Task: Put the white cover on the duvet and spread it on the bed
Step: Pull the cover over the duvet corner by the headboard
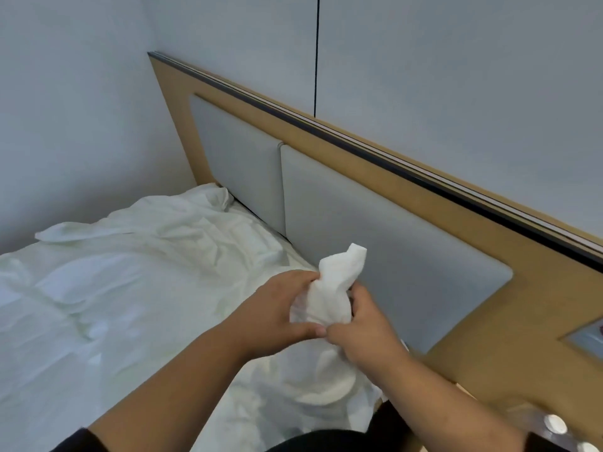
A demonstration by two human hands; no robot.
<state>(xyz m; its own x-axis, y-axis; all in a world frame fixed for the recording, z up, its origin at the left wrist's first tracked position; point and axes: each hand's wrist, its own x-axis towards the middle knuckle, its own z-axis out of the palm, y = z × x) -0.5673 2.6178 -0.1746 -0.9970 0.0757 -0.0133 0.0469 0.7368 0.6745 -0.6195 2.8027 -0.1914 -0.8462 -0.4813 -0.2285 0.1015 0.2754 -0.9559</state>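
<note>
While the rumpled white duvet cover (137, 272) lies spread across the bed (248, 210), both hands clasp one bunched corner (329, 288) raised near the padded headboard (375, 230): left hand (280, 308) beside right hand (362, 327), fingers closed around fabric.

In front of me a wooden headboard (375, 158) runs along the pale wall (456, 60), topped by a dark trim strip (408, 169). Two grey padded panels (375, 230) are set into it side by side. A thin black cable (316, 53) hangs straight down the wall behind it. At my far right sits a switch plate (587, 337), with white bottle caps (554, 424) lower down.
</note>
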